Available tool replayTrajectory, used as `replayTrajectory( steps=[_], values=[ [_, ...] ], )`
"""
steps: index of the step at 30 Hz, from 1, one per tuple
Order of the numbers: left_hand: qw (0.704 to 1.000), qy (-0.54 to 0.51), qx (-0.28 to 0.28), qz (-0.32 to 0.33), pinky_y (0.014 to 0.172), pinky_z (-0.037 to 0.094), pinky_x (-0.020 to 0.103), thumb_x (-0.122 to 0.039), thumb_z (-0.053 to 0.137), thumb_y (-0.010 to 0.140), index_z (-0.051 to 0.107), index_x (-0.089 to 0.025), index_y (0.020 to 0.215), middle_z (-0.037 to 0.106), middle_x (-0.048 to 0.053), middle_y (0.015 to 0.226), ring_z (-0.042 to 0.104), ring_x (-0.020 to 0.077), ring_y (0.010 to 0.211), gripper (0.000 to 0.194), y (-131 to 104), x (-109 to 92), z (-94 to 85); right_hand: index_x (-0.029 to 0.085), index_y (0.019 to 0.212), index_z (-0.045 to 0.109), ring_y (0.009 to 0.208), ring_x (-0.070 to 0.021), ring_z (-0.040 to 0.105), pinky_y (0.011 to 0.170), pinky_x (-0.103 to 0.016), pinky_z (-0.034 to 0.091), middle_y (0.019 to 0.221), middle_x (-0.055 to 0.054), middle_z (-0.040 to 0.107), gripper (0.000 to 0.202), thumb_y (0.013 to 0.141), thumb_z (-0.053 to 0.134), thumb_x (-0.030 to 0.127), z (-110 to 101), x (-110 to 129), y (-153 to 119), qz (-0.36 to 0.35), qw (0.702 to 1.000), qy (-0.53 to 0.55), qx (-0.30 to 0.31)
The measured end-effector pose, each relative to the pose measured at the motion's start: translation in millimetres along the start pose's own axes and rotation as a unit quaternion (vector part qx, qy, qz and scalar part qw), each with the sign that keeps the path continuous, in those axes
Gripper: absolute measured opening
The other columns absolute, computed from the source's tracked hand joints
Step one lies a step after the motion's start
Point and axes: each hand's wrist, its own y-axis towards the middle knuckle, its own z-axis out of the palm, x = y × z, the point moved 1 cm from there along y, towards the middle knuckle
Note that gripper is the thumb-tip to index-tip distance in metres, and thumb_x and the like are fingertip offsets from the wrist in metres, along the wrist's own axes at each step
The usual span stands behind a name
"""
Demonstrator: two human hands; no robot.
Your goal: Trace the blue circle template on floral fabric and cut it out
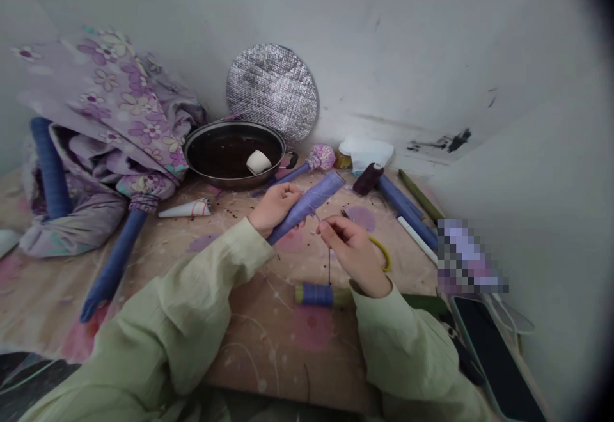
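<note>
My left hand (278,206) is closed around a purple roll (319,195) wound with thread, which tilts up to the right above the table. Just beside it, my right hand (352,243) pinches a thin purple thread (329,262) close to the roll's side. From there the thread hangs down towards a spool (316,294) with blue-purple thread on it, lying on the tablecloth. A yellow handle loop (382,254), seemingly of scissors, shows partly behind my right hand.
A dark pan (225,153) holds a white cup-like piece (258,162); a silver disc (273,89) leans behind. Flowered cloth (125,96) and a blue roll (115,262) lie left. Right are a dark thread cone (368,179), another blue roll (403,204) and a phone (496,358).
</note>
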Motion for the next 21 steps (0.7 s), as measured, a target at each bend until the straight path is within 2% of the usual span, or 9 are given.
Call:
replayTrajectory(
  steps=[4, 10, 17, 21],
  values=[
    [0.999, -0.026, 0.016, -0.021, 0.030, 0.040, 0.018, -0.017, 0.042, 0.084, 0.041, -0.016, 0.071, 0.058, -0.001, 0.052, 0.051, 0.0097, 0.034, 0.014, -2, -2, -2.0, 0.017, 0.074, 0.059, 0.055, -0.0095, 0.045, 0.053, -0.023, 0.035, 0.058, 0.002, 0.050, 0.023, 0.083, 0.049, 0.035, 1, 0, 0, -0.011, 1.000, 0.017, 0.006],
    [0.995, -0.047, 0.084, -0.038, 0.032, 0.038, 0.018, -0.026, 0.050, 0.081, 0.049, -0.015, 0.070, 0.057, 0.000, 0.053, 0.049, 0.0082, 0.035, 0.015, -2, 4, -5.6, 0.017, 0.077, 0.057, 0.046, -0.0081, 0.037, 0.046, -0.022, 0.029, 0.051, 0.005, 0.041, 0.024, 0.082, 0.050, 0.040, 4, -1, -3, 0.024, 0.997, 0.077, -0.008],
    [0.992, -0.078, 0.100, -0.015, 0.033, 0.038, 0.016, -0.022, 0.049, 0.080, 0.049, -0.014, 0.070, 0.058, -0.001, 0.056, 0.049, 0.0063, 0.036, 0.012, -11, -6, 2.0, 0.016, 0.072, 0.058, 0.045, -0.0072, 0.031, 0.044, -0.023, 0.023, 0.049, 0.006, 0.036, 0.029, 0.082, 0.050, 0.042, 6, 0, -1, 0.027, 0.996, 0.078, 0.015],
    [0.988, -0.082, 0.129, -0.001, 0.033, 0.038, 0.014, -0.018, 0.047, 0.080, 0.048, -0.013, 0.071, 0.059, -0.001, 0.055, 0.050, 0.0062, 0.035, 0.010, -15, -10, 6.2, 0.016, 0.067, 0.056, 0.045, -0.0065, 0.028, 0.045, -0.023, 0.022, 0.049, 0.006, 0.035, 0.031, 0.082, 0.050, 0.043, 6, 1, 0, 0.026, 0.995, 0.092, 0.024]
  ],
)
